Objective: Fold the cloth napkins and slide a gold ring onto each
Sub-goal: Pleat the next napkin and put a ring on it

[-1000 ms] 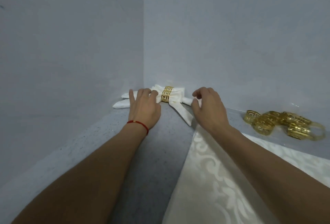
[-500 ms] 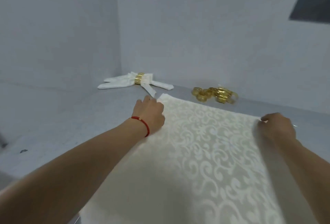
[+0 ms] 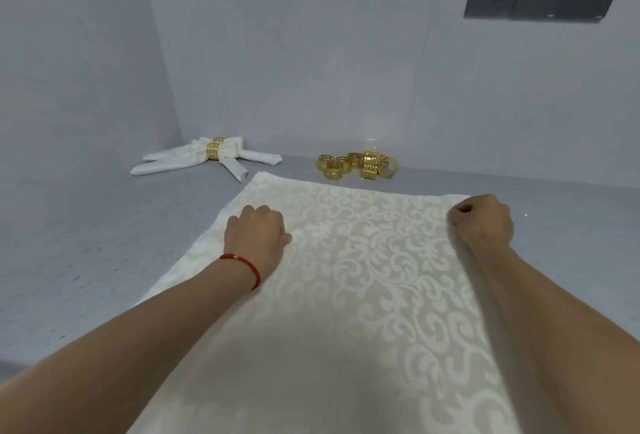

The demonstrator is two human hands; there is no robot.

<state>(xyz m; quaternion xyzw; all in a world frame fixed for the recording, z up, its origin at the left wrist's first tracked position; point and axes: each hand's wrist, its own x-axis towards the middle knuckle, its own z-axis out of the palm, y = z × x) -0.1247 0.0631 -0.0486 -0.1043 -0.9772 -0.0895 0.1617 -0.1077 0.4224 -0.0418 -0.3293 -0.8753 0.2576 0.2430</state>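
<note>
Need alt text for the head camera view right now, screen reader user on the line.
Both hands, left hand and right hand, rest on the far edge of a flat patterned napkin on a grey table. Behind it lie a finished napkin in its ring and a pile of gold rings.

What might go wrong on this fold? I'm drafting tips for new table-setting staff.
The left hand sits inward of the flat napkin corner, while the right hand takes the far right corner, so the fold may skew. The loose gold rings lie just past the far edge and might get knocked.
</note>
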